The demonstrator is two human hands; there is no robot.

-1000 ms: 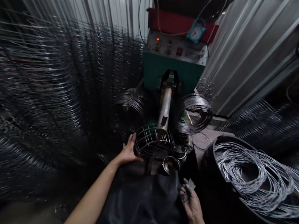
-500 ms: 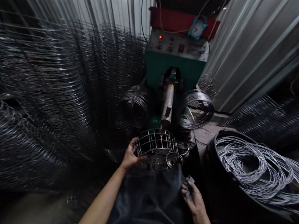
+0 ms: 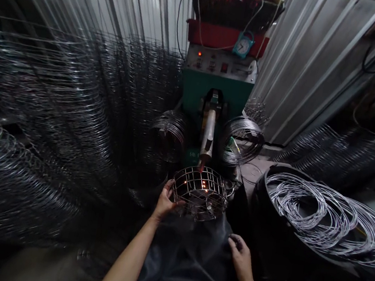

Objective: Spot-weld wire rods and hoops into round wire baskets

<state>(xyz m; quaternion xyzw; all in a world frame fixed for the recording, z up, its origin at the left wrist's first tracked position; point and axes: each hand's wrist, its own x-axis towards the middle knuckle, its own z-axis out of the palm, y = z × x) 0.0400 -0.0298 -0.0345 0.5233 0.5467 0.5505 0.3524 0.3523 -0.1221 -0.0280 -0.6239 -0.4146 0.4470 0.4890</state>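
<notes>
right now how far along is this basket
Done: the basket already has its ribs and hoops formed into a cage. In hand: the left hand grips its rim under the welder tip, with sparks on the top wires, so a joint looks mid-weld. The right hand rests on the lap. Left: probably more joints; loose rings lie in the tub beside it.

Bench [image 3: 265, 163] rt of machine [image 3: 217, 89] w/ one wire ring [image 3: 252, 173]
</notes>
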